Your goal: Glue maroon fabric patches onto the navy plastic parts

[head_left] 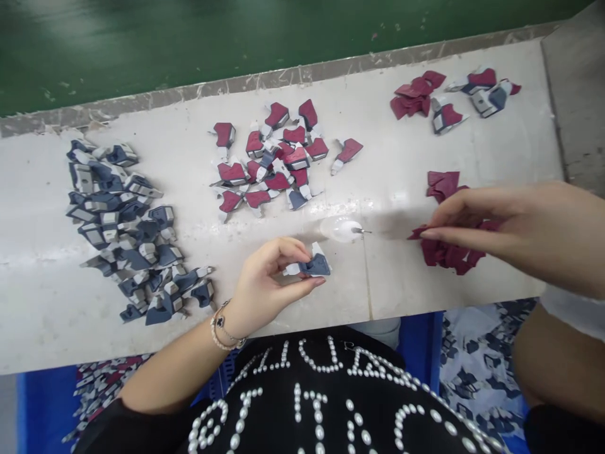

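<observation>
My left hand (271, 284) pinches a grey-and-white plastic part (316, 265) near the front edge of the white table (265, 315). Over the right side, my right hand (477, 221) has thumb and forefinger closed on a small dark red piece (416, 233), just above a pile of dark red pieces (454, 258). Between the hands lies a small clear glue bottle (347, 229) with a thin metal tip pointing right. Grey-and-white parts (127, 221) form a large heap at the left. Beyond my left hand is a group of parts with red pieces on them (278, 157).
At the back right are another small red pile (416, 94) and several red-topped parts (486, 94). A green surface (283, 38) runs behind the table. Blue bins with many parts (482, 366) stand below the front edge, left and right.
</observation>
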The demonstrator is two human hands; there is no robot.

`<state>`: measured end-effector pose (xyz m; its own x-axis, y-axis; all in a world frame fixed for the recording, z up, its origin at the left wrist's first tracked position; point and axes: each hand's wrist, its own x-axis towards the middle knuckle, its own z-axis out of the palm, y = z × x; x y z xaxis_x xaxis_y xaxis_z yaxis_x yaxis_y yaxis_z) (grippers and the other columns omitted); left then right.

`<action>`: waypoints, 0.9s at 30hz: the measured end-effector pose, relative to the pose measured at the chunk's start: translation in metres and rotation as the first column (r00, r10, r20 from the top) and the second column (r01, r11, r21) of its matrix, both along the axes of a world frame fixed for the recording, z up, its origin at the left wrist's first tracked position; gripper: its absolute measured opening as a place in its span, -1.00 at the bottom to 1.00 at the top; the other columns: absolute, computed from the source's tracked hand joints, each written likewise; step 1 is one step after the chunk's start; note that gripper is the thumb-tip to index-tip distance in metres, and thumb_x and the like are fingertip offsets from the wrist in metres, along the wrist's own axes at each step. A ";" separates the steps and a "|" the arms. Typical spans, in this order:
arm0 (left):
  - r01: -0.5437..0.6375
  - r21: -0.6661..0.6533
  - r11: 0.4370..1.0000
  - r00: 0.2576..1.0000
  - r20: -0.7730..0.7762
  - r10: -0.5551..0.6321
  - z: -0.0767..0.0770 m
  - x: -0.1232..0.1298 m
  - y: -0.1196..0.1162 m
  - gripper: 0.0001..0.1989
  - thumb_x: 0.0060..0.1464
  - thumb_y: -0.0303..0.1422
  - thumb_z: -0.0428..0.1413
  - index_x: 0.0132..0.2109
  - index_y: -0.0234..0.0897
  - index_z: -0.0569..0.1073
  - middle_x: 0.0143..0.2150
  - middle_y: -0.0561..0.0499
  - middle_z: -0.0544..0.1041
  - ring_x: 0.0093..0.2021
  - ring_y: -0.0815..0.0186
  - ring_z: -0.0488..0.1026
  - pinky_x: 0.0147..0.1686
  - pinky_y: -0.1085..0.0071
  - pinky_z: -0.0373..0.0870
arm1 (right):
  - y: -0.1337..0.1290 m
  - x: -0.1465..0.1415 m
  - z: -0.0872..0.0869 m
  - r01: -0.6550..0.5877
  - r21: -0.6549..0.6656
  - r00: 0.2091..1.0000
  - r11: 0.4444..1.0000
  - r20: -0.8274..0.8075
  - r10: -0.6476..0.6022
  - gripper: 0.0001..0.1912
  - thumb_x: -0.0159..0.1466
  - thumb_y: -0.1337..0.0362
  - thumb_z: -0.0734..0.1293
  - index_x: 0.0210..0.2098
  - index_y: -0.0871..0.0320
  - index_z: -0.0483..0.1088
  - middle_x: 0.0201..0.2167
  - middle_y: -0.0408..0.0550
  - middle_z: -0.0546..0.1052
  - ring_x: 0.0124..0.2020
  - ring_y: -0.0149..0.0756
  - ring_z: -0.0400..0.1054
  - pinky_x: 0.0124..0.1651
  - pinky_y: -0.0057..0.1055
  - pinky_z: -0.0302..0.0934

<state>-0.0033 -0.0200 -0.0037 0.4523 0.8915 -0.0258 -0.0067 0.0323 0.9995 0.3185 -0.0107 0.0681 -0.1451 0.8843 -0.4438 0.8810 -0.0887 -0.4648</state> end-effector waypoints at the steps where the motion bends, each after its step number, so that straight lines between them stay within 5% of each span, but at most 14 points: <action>1: -0.017 0.012 1.000 1.000 -0.001 0.017 -0.001 0.000 0.000 -0.71 0.00 -0.50 0.37 -0.18 -0.28 0.45 -0.18 -0.01 0.52 -0.19 0.39 0.57 -0.26 0.52 0.64 | -0.006 -0.012 0.002 0.015 0.009 0.995 1.000 -0.098 -0.014 -0.58 0.28 -0.22 0.33 -0.35 -0.04 0.56 -0.52 -0.13 0.60 -0.62 -0.31 0.43 -0.64 -0.38 0.20; 7: -0.085 0.149 0.985 0.994 -0.058 0.094 -0.007 -0.003 -0.002 -0.66 -0.09 -0.44 0.44 -0.19 -0.26 0.49 -0.25 0.03 0.57 -0.20 0.36 0.59 -0.17 0.45 0.66 | -0.027 -0.083 -0.010 0.068 -0.182 0.798 0.981 -0.580 -0.163 -0.81 0.33 0.03 0.39 -0.14 -0.08 0.58 -0.25 -0.20 0.69 -0.19 -0.25 0.59 -0.17 -0.35 0.48; 11: -0.102 0.281 0.954 0.984 -0.113 0.139 -0.006 -0.004 -0.004 -0.59 -0.05 -0.42 0.42 -0.04 -0.23 0.51 -0.19 0.02 0.63 -0.20 0.38 0.62 -0.15 0.49 0.66 | -0.027 -0.102 -0.015 0.089 -0.265 0.728 0.960 -0.640 -0.244 -0.85 0.33 0.09 0.40 -0.27 0.00 0.55 -0.30 -0.18 0.66 -0.26 -0.27 0.58 -0.25 -0.38 0.43; 16: -0.068 0.486 0.871 0.973 -0.159 0.165 -0.003 -0.004 -0.003 -0.67 0.02 -0.38 0.39 -0.08 -0.26 0.51 -0.25 0.04 0.65 -0.31 0.44 0.59 -0.27 0.56 0.63 | -0.027 -0.107 -0.012 0.087 -0.259 0.759 0.962 -0.608 -0.232 -0.86 0.34 0.12 0.38 -0.27 0.01 0.53 -0.34 -0.19 0.64 -0.31 -0.28 0.56 -0.29 -0.40 0.41; 22: -0.094 0.347 0.933 0.979 -0.139 0.150 -0.004 -0.007 -0.001 -0.64 -0.01 -0.37 0.41 -0.05 -0.22 0.55 -0.18 -0.02 0.63 -0.20 0.37 0.59 -0.25 0.51 0.64 | -0.034 -0.104 -0.009 -0.020 -0.223 0.748 0.975 -0.650 -0.133 -0.77 0.36 0.26 0.37 -0.02 -0.04 0.56 -0.22 -0.20 0.67 -0.22 -0.36 0.58 -0.18 -0.50 0.46; 27: -0.159 0.199 0.967 0.976 -0.113 0.184 -0.006 -0.010 -0.001 -0.41 -0.11 -0.31 0.46 0.09 -0.13 0.51 -0.23 0.05 0.58 -0.23 0.36 0.58 -0.16 0.44 0.66 | -0.056 -0.106 -0.006 -0.402 -0.217 0.561 0.890 -0.826 0.052 -0.76 0.36 0.33 0.38 0.00 0.06 0.58 -0.26 -0.15 0.68 -0.27 -0.39 0.57 -0.17 -0.49 0.43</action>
